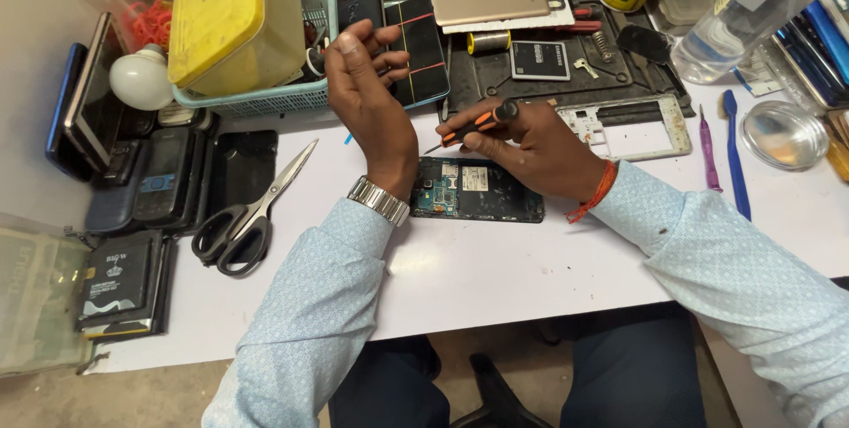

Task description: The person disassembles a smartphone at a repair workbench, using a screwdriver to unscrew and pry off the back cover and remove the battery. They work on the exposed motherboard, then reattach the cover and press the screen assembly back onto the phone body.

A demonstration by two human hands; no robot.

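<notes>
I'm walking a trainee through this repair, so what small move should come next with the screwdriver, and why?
Probably lower the screwdriver tip onto the opened phone: the right hand holds it just above the exposed board, while the left hand is raised, empty.

We see a smooth, matt white tabletop [495,278]. At centre, the opened phone [478,190] shows bare circuit board and small metal shields. The screwdriver [473,124] has a glossy orange-and-black plastic grip. Lower left, the scissors [252,211] have shiny steel blades and black plastic handles. The wristwatch [378,200] band is polished metal.
</notes>
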